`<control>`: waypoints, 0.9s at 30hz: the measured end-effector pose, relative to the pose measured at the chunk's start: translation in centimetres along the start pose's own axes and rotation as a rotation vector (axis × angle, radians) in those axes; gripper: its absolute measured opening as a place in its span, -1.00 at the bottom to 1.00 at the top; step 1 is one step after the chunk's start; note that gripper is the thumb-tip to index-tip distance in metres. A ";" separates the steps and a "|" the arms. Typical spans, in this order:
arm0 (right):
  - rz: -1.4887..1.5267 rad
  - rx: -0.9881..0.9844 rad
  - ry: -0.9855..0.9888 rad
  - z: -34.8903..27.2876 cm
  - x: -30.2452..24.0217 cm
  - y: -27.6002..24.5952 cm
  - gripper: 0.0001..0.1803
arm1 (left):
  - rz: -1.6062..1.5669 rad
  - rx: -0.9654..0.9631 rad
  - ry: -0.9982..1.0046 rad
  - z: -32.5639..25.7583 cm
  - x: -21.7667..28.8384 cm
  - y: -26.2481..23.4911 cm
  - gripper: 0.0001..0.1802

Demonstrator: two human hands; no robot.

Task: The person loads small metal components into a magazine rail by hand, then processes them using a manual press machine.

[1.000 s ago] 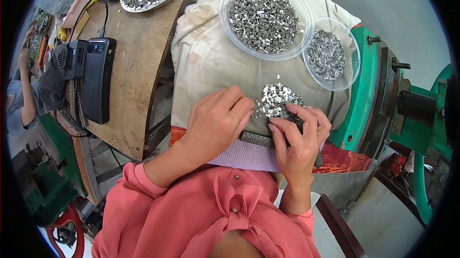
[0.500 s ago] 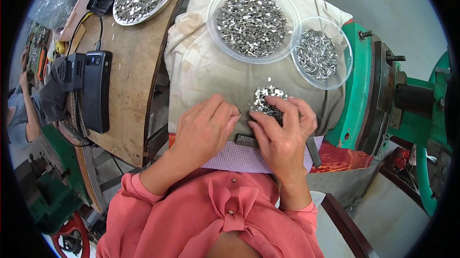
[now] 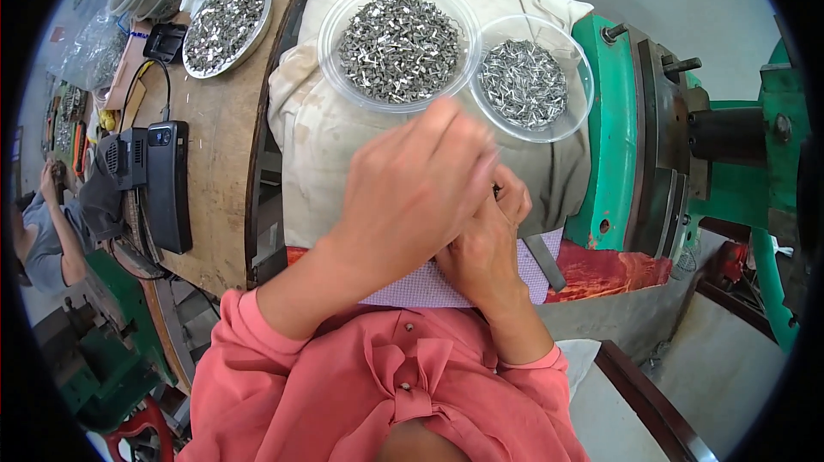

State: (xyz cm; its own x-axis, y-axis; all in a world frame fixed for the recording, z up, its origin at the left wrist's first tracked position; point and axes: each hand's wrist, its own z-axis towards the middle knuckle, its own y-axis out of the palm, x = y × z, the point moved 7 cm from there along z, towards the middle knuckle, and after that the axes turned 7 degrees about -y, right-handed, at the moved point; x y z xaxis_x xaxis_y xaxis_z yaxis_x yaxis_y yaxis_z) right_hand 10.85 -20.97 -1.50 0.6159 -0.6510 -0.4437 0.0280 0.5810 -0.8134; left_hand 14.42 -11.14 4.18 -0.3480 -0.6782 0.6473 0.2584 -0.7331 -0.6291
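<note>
As the hands cross: the left hand (image 3: 421, 175) is a blur, fingers curled in close, covering part of the right hand (image 3: 482, 243) in view; whether it pinches anything, I can't tell.
Right hand: fingers bent, a dark bit (image 3: 495, 191) by the fingertips, too small to name; can't make out the grip.
Metal pieces (image 3: 399, 43): heaped in the large clear tub (image 3: 329, 67), just beyond the left knuckles.
Silvery slivers (image 3: 524, 83): loose in the smaller tub (image 3: 578, 104), right alongside the large one.
Grey bar (image 3: 542, 263): lying at a slant by the purple mat's (image 3: 416, 286) right end, near the right wrist.
Beige cloth (image 3: 313, 166): under both tubs, green machine (image 3: 605, 119) at its right.
Wooden table (image 3: 227, 136): off left, carrying a dish (image 3: 268, 14) of metal bits (image 3: 225, 26) and, nearer, a black device (image 3: 167, 192).
</note>
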 end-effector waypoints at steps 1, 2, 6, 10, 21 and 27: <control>0.012 0.008 0.013 0.0 0.0 0.0 -0.70 | 0.010 0.002 -0.005 1.2 0.0 0.6 -0.82; 0.021 0.008 0.007 0.0 -0.1 -0.1 -0.70 | 0.057 0.003 0.007 2.4 0.2 1.1 -0.81; 0.000 0.015 0.021 -0.1 0.3 -0.7 -0.77 | 0.098 0.025 0.021 3.4 0.5 1.0 -0.70; -0.074 0.028 0.076 -0.6 1.1 -1.3 -0.83 | -0.027 -0.058 -0.031 0.2 -1.7 -0.4 -0.63; -0.069 0.033 0.105 -0.8 1.1 -1.8 -0.79 | 0.171 -0.310 -0.134 -7.4 -4.1 0.0 -0.55; -0.055 -0.001 0.115 -0.7 0.7 -1.6 -0.77 | 0.086 -0.392 -0.075 -9.7 -3.9 -1.4 -0.59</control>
State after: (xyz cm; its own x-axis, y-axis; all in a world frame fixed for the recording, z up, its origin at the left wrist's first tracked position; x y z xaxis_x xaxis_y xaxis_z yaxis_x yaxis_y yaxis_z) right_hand 10.69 -22.66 -0.74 0.5195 -0.7333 -0.4387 0.0584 0.5427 -0.8379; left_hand 6.71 -7.02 -1.63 -0.2698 -0.7485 0.6058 -0.0848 -0.6082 -0.7892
